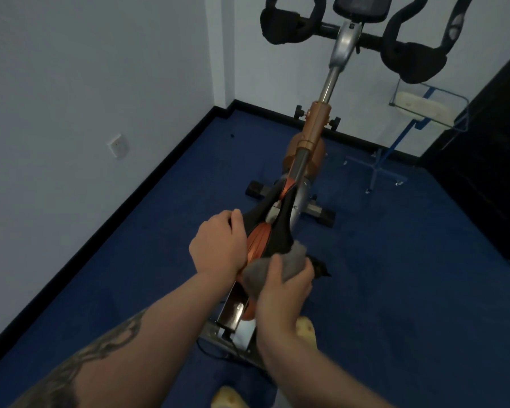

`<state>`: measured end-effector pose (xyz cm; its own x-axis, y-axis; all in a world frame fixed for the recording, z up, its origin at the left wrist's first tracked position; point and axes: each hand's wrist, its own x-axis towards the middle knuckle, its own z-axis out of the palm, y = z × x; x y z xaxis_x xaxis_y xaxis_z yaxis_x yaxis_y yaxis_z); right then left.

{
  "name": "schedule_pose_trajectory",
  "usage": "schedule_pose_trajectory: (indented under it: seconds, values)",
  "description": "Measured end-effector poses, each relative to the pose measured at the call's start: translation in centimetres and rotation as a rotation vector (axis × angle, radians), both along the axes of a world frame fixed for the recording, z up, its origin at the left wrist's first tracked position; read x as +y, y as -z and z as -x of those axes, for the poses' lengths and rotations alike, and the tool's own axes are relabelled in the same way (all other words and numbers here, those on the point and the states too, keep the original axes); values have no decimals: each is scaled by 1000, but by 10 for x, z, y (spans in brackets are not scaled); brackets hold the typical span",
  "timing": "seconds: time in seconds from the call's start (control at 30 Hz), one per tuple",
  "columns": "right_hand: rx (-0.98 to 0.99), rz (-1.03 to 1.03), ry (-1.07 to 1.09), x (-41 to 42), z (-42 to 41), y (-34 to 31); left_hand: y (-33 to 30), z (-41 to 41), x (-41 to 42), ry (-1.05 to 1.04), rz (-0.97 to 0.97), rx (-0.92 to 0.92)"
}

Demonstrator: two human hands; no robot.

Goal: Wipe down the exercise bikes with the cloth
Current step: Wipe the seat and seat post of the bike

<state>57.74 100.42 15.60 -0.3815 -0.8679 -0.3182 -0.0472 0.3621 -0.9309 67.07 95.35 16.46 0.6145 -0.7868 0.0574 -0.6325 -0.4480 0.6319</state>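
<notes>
Count of what is in front of me: one bike, one cloth, my two hands.

I see one exercise bike on the blue carpet, with one saddle, one display console and two padded handlebar grips, the one toward the wall corner and the other toward the dark cabinet, of which there is one. I have one grey cloth, my left hand and my right hand. One wire stand holds one pale item. One wall plate. Two yellow slippers at the carpet's near edge.
</notes>
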Motion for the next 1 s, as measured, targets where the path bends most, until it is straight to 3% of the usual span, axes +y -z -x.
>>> schedule_pose_trajectory:
  seconds: [0.07,0.2,0.33,0.4,0.53,0.7,0.87,0.93,1.0]
  values:
    - [-22,-117,91,-35,7,-3,1,0,0,-3,2,-3]
    - [-71,-82,-63,-31,15,-3,4,0,0,-28,-9,1]
    - [227,77,-224,10,6,-3,4,1,1,-16,4,3]
    - [309,131,-337,-12,17,-8,3,1,1,-11,0,0]
    - [332,-53,-563,-70,27,-20,2,-1,-1,-22,-39,0]
    - [814,166,-773,-20,29,-17,1,1,1,-12,-26,-4]
    - [701,-139,-697,-106,2,-26,2,1,0,-35,-20,-5]
    - [702,-110,-695,-107,3,-24,3,2,1,-40,-11,-7]
    - [757,67,-771,-77,19,-18,4,2,0,-39,-13,-17]
